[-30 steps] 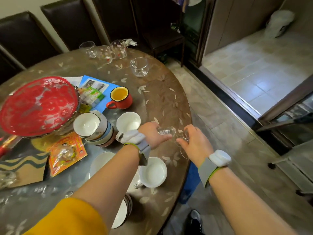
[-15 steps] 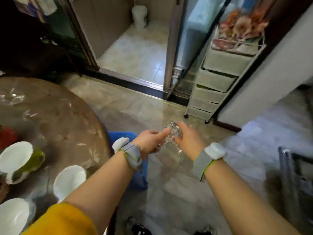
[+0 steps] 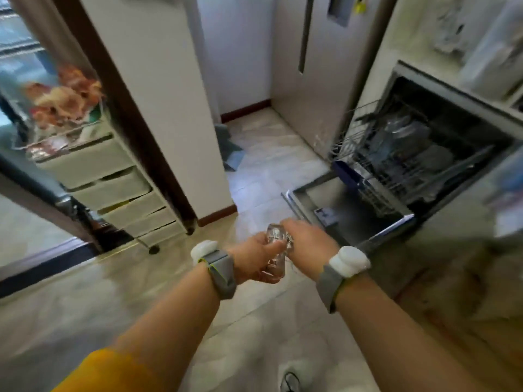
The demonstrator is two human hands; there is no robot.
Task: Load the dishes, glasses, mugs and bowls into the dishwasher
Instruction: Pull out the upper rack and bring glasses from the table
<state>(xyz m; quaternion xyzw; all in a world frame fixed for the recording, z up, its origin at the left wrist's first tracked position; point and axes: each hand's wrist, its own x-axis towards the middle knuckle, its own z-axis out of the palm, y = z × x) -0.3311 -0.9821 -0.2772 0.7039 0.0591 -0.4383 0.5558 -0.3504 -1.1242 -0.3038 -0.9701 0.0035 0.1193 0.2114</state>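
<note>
Both hands carry clear glassware in front of the body, above the floor. The left hand (image 3: 250, 260) curls its fingers round a glass (image 3: 276, 254), palm toward the middle; the right hand (image 3: 307, 240) grips what looks like a second one, mostly hidden behind it. To do this carry well, keep the glasses from knocking together. Farther right, the dishwasher (image 3: 424, 154) stands open, door (image 3: 348, 213) down, rack (image 3: 376, 148) out and partly filled: seat each glass mouth-down in a free gap.

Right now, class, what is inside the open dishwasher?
Inside the dishwasher, a pulled-out wire rack holds blurred shapes that look like clear glassware and greyish dishes. Exact items cannot be told. The space below the rack is hidden by it, and the back is dark.
</note>
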